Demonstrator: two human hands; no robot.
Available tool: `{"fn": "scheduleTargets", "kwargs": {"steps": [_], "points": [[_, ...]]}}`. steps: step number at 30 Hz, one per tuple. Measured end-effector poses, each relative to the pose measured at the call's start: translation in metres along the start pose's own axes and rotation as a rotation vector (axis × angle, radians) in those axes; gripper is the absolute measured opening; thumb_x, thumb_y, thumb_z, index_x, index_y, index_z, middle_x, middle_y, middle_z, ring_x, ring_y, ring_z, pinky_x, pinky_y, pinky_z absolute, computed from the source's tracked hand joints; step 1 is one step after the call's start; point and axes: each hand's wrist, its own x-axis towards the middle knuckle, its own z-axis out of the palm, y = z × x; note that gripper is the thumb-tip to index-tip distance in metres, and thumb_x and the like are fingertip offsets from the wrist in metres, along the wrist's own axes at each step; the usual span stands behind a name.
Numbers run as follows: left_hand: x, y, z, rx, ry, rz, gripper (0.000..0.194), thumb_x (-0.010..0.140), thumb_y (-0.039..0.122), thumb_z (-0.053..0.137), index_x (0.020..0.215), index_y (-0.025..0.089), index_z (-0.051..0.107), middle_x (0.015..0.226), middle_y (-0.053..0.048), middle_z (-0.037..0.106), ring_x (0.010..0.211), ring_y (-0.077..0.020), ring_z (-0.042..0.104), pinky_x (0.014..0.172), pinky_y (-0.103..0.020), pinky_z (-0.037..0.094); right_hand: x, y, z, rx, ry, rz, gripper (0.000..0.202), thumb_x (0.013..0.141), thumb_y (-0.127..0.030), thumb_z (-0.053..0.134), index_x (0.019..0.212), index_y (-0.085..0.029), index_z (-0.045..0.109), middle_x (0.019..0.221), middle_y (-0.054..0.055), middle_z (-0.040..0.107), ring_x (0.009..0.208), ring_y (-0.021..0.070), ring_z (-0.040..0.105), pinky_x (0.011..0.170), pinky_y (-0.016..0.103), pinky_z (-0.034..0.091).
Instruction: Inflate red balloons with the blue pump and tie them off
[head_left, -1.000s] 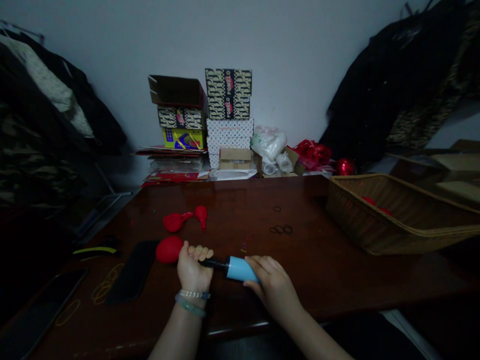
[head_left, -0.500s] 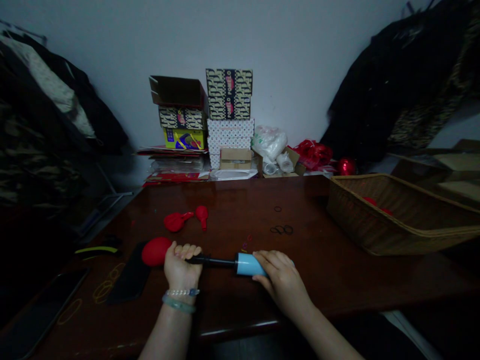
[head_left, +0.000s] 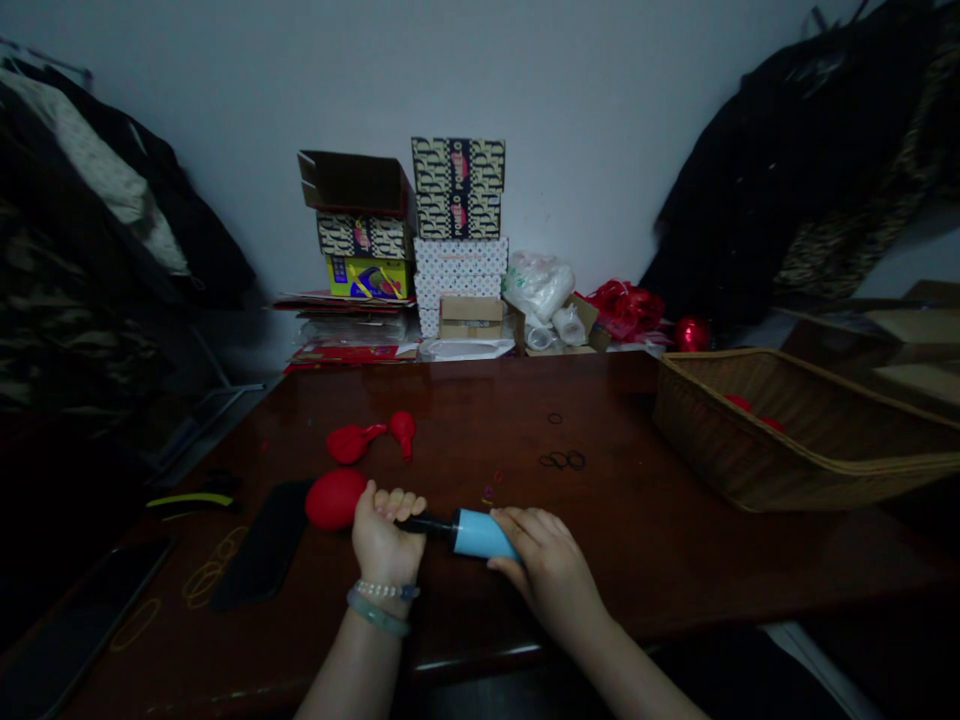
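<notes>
My left hand (head_left: 390,535) is closed around the black nozzle end of a hand pump. From that fist a partly inflated red balloon (head_left: 334,500) sticks out to the left; its neck is hidden by my fingers. My right hand (head_left: 551,560) grips the light blue barrel of the balloon pump (head_left: 480,534), with the black shaft showing between the two hands. Behind my left hand, two limp red balloons lie on the table: a larger one (head_left: 349,444) and a smaller one (head_left: 403,430).
Black rings (head_left: 564,460) and tiny coloured bands (head_left: 488,492) lie on the dark table (head_left: 637,560). A wicker basket (head_left: 750,470) with red items stands at right. Phones (head_left: 266,545) and yellow rubber bands (head_left: 206,580) are at left. Stacked boxes (head_left: 460,190) stand against the wall.
My hands have come closer together, and less of the pump's black shaft shows. The left hand and the red balloon moved right; the right hand shifted slightly left.
</notes>
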Motion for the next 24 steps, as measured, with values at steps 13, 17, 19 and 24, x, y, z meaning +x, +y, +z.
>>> {"fn": "scheduleTargets", "kwargs": {"steps": [13, 17, 19, 24], "points": [[0.016, 0.034, -0.007, -0.040, -0.009, 0.060, 0.038, 0.085, 0.017, 0.044, 0.057, 0.020, 0.019, 0.041, 0.008, 0.025, 0.032, -0.0070, 0.027, 0.040, -0.023, 0.026, 0.002, 0.013, -0.013, -0.066, 0.041, -0.025, 0.044, 0.083, -0.030, 0.066, 0.126, -0.023, 0.055, 0.118, 0.008, 0.064, 0.106, 0.0240, 0.058, 0.098, 0.045, 0.042], [0.008, 0.016, -0.004, -0.028, -0.022, 0.022, 0.039, 0.085, 0.018, 0.046, 0.056, 0.020, 0.019, 0.042, 0.008, 0.025, 0.033, -0.0068, 0.027, 0.040, -0.024, 0.025, 0.000, 0.003, -0.008, -0.037, 0.048, -0.012, 0.042, 0.084, -0.030, 0.064, 0.124, -0.020, 0.056, 0.116, 0.010, 0.064, 0.102, 0.0257, 0.058, 0.089, 0.043, 0.047], [0.004, 0.004, -0.003, -0.015, -0.027, -0.004, 0.039, 0.084, 0.019, 0.048, 0.056, 0.020, 0.020, 0.043, 0.008, 0.025, 0.034, -0.0066, 0.027, 0.040, -0.024, 0.026, -0.001, -0.003, -0.005, -0.022, 0.039, 0.008, 0.042, 0.083, -0.030, 0.065, 0.123, -0.021, 0.056, 0.115, 0.010, 0.064, 0.101, 0.0255, 0.058, 0.089, 0.042, 0.047], [-0.006, -0.012, 0.000, 0.012, -0.021, -0.025, 0.040, 0.083, 0.019, 0.050, 0.057, 0.020, 0.020, 0.042, 0.008, 0.023, 0.034, -0.0066, 0.026, 0.040, -0.024, 0.025, -0.003, -0.011, -0.002, -0.007, -0.005, 0.056, 0.044, 0.081, -0.027, 0.068, 0.123, -0.020, 0.056, 0.114, 0.010, 0.064, 0.100, 0.0255, 0.058, 0.088, 0.042, 0.047]]}}
